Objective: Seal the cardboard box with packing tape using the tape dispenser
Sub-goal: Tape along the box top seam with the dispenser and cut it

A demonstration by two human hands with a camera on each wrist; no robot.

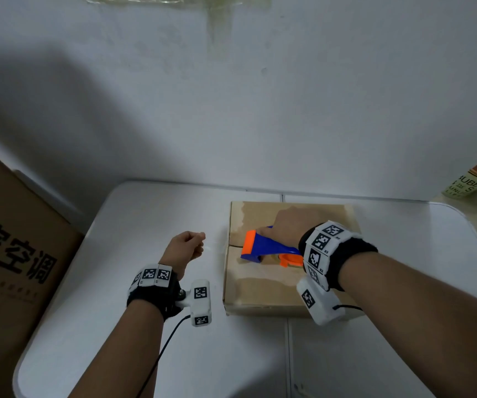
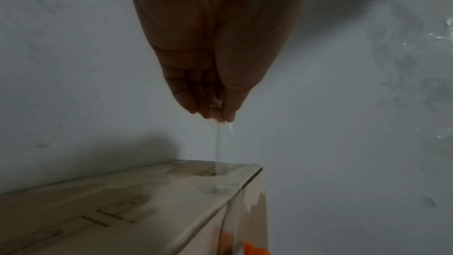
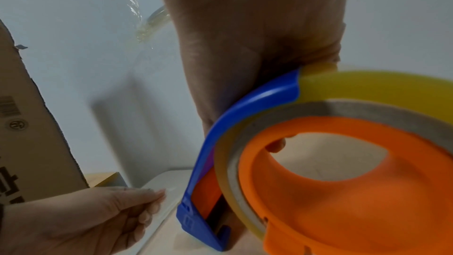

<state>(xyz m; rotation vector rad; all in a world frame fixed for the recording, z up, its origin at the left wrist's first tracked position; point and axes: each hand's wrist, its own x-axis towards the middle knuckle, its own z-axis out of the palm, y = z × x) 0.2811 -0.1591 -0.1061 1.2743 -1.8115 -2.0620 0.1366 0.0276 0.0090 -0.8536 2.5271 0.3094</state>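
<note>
Two hands are at work, both mine. Nearest, my left hand hangs off the box's left side, above the table, thumb and fingertips pinched on the free end of a clear tape strip. That strip runs from the pinch toward the box edge. Beyond it, my right hand is wrapped around the dispenser, fingers curled over the blue frame and one tip showing through the orange hub. The dispenser sits on the box top, mouth at the flap seam near the left edge. The box rests on the table, close to the far wall.

Risks, as I judge them:
- The strip is thin and nearly invisible; a loose pinch would let it fold back and stick to itself.
- If I pull off line with the seam, the tape lands crooked and leaves the flaps partly open.
- Pressing the dispenser too lightly could let the box slide on the smooth table.

Not verifiable: whether tape already adheres to the seam, the cutter blade's position, and how much roll remains. My right wrist band hides the dispenser's rear. A large carton at left is cut off by the frame, and so is a printed container far right.
</note>
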